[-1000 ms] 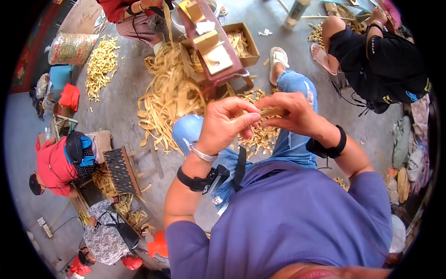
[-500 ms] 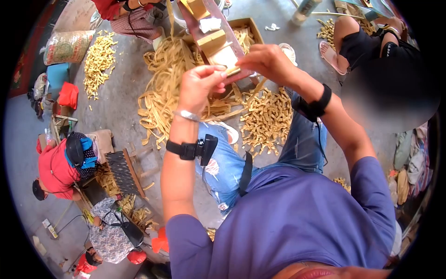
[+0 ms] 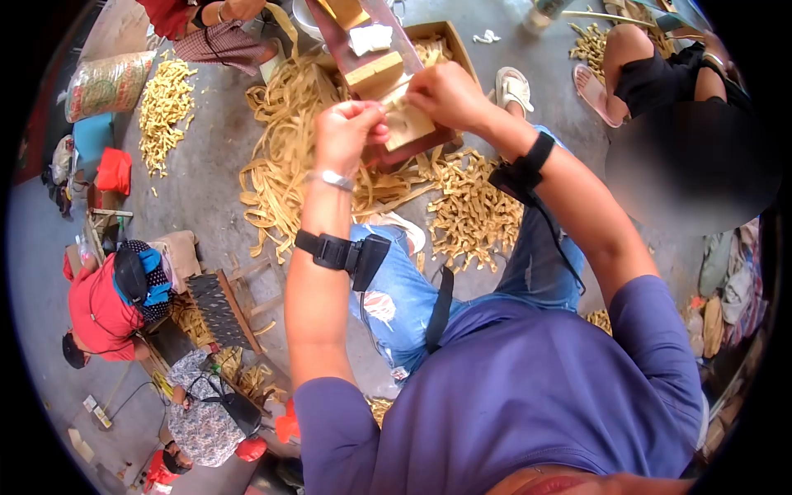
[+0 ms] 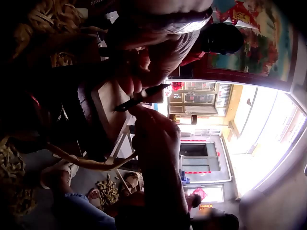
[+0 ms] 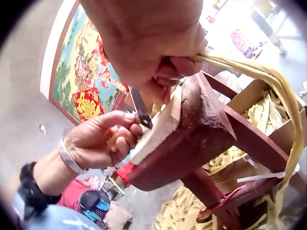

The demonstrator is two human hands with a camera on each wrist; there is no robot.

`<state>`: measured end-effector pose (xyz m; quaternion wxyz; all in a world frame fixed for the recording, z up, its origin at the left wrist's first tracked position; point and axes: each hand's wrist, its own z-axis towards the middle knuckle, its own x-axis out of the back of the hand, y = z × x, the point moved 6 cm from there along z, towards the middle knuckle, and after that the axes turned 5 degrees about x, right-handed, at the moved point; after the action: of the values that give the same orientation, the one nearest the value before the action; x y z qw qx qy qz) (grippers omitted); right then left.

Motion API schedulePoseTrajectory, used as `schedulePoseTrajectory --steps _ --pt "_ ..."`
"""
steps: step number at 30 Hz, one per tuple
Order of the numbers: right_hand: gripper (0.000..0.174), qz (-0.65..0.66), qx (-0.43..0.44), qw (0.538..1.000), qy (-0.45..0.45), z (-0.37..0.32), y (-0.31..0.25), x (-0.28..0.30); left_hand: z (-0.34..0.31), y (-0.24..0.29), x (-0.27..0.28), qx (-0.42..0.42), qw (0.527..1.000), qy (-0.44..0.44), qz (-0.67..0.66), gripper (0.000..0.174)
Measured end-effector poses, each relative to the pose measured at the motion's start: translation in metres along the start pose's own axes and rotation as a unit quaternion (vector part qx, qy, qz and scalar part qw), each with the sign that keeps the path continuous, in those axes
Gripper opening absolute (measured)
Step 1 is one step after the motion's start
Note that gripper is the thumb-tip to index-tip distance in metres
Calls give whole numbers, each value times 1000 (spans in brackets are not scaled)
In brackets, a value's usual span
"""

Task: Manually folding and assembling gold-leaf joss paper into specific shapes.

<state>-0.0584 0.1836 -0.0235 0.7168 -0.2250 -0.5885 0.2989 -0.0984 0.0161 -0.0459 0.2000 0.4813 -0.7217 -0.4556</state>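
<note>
In the head view my left hand and right hand meet over a pale wooden board on the end of a dark red bench. My right hand pinches a long, pliable yellow strip, which loops down past the bench in the right wrist view. A dark metal blade stands at the board between the hands. Left thumb and forefinger come together right at the blade, and a small yellow piece shows within the curled fingers. The left wrist view is dark; the blade lies between both hands there.
A wooden block and white tissue sit on the bench. Beside it lie long yellow strips and a pile of short knotted pieces. A cardboard box stands beneath. Other people sit left and right.
Both hands have moved forward from above the lap to the board on the bench. Since half a second ago the right hand has gone slightly farther forward over the board.
</note>
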Motion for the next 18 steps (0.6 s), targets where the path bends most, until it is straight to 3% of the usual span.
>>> schedulePoseTrajectory --steps 2,5,6,9,12,13,14,15,17,18 --pt "19 -5 -41 999 2 -7 7 0 3 -9 5 12 999 10 29 14" --pt "20 137 -89 982 97 -21 14 32 -31 -1 -10 26 999 -4 -33 16" --pt "21 224 -131 963 76 -28 18 35 -37 -5 -16 39 997 -40 -62 23" --pt "21 325 -38 937 125 -45 4 58 -64 -24 -47 79 991 -100 -42 29" --pt "20 353 -11 932 80 -70 -26 69 -79 -55 -78 66 972 -136 179 43" --pt "24 399 -6 915 58 -80 -42 71 -87 -53 -93 42 980 -124 147 45" --pt "24 437 -18 899 30 -92 -55 71 -96 -55 -104 89 982 -165 -10 46" --pt "22 377 -24 925 32 -104 -63 72 -103 -51 -111 129 966 -208 -80 41" --pt "21 428 -54 902 6 -130 -81 73 -110 -41 -112 59 961 -154 -222 34" --pt "14 289 19 957 11 -138 -89 81 -116 -34 -112 50 952 -119 -278 25"
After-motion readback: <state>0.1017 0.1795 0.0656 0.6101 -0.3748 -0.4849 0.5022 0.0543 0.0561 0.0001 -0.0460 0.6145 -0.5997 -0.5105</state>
